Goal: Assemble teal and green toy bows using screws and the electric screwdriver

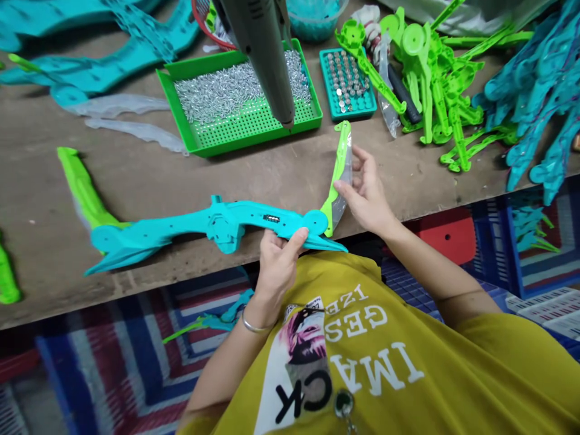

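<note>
Far-left corner of the worktable (136,169): large turquoise mouldings (122,72), two loose translucent strips (131,131) just nearer. Lime part (6,272) at the left edge.

Toy bow (224,226) lies lengthwise along the near edge, turquoise body, lime limb at each end. Left limb (81,187) angles away from the edge, well apart from both hands. Right-hand tip of the body pokes past the near edge.

Screw tray (177,109) sits beyond the bow, toward the far edge, screws (217,90) piled in its far part. Power screwdriver (267,60) hangs over it, nose down.

Left hand (277,260) grips the body right of the hub, thumb on top. Bow extends mostly to its left.

Right hand (365,193) is on the outer side of the right limb (339,163), pinching the translucent insert (347,172) against it.

Teal rack (327,78) of round metal discs beside the screw tray. Far-right corner: lime parts (421,66), then turquoise parts (539,90), heaped.
</note>
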`<control>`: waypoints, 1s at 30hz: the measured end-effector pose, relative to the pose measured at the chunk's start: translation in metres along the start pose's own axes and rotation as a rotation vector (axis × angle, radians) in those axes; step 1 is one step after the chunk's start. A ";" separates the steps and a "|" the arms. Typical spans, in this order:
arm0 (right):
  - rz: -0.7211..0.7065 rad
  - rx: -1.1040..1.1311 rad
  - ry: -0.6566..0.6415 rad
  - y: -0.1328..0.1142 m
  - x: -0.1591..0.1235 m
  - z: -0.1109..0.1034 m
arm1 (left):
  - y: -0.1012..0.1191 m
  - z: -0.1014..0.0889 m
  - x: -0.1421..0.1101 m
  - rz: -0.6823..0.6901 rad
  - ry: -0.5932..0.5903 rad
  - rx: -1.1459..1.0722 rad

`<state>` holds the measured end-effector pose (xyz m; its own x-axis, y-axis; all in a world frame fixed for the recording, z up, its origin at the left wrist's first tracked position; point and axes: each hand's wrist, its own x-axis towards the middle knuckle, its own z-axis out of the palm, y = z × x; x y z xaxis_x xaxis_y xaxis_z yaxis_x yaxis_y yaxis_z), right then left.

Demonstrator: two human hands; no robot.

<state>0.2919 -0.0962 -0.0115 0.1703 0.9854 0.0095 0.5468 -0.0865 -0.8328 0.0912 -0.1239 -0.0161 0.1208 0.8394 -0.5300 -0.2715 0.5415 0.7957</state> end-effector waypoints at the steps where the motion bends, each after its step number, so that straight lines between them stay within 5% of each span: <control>1: -0.044 -0.061 0.021 -0.008 0.000 -0.003 | 0.000 0.000 0.000 0.001 0.002 0.004; 4: -0.206 -0.265 -0.071 -0.038 0.003 -0.004 | -0.002 0.000 -0.002 -0.004 -0.016 0.033; 8: -0.266 -0.566 -0.521 -0.066 0.008 0.013 | -0.005 0.000 -0.004 0.013 -0.043 0.076; 10: -0.254 -0.656 -0.627 -0.070 0.011 0.024 | -0.005 -0.001 -0.005 0.017 -0.044 0.082; 15: -0.292 -0.632 -0.609 -0.069 0.018 0.027 | 0.002 -0.003 -0.003 0.003 -0.059 0.027; 21: -0.662 -0.260 -0.600 -0.044 0.010 -0.019 | 0.011 -0.004 0.001 -0.013 -0.072 -0.016; 30: -0.688 -0.273 -0.629 -0.020 -0.006 -0.022 | 0.010 -0.006 -0.001 -0.064 -0.095 -0.025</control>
<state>0.2982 -0.1036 0.0176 -0.6837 0.7251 0.0825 0.5482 0.5849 -0.5978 0.0823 -0.1197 -0.0095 0.2281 0.8044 -0.5486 -0.2840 0.5939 0.7527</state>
